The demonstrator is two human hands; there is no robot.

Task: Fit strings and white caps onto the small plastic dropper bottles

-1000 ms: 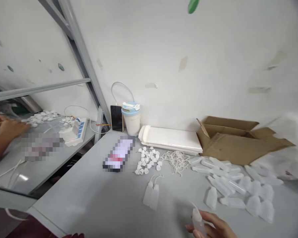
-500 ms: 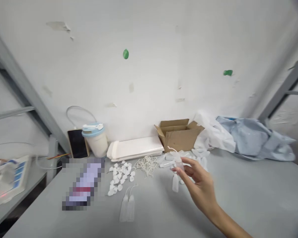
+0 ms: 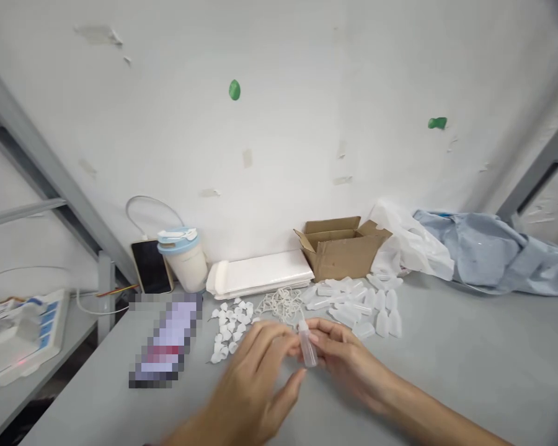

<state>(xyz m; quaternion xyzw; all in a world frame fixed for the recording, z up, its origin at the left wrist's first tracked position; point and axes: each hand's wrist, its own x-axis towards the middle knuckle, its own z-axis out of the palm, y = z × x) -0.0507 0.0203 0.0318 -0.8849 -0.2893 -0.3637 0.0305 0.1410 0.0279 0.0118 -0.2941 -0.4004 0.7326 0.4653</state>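
**Small clear plastic bottle with a white top (image 3: 309, 348) in the right hand (image 3: 346, 356), left hand (image 3: 248, 381) alongside**

Nearest: the left hand, slightly blurred, fingers bent and thumb spread away from them. Its fingertips are just beside the bottle; contact, cannot tell. The right hand grips the bottle between thumb and fingers, top end tilted away, above a smooth grey tabletop (image 3: 465, 378). A thin pale cord (image 3: 301, 311) rises from the bottle's top.

Past the hands, left to right: a lilac-faced, dark-edged oblong device (image 3: 170, 341) (pixelated, details lost); a loose cluster of small white caps (image 3: 229, 328); a tangled heap of off-white cords (image 3: 281, 303); a scatter of translucent plastic bottles (image 3: 348, 306), lying at various angles.

Farther back: a dark-screened phone (image 3: 152, 266) leaning upright, next to a cream cup with a light-blue lid (image 3: 186, 263). Then a flat stack of glossy white pieces (image 3: 265, 272), and an open brown cardboard box (image 3: 341, 257) with its flaps up. Right of the box, crumpled white plastic (image 3: 416, 251), then a pale-blue bundle (image 3: 486, 254).

Farthest: a scuffed white wall (image 3: 292, 124), bearing a green oval patch (image 3: 234, 90) and a green oblong one (image 3: 438, 122).
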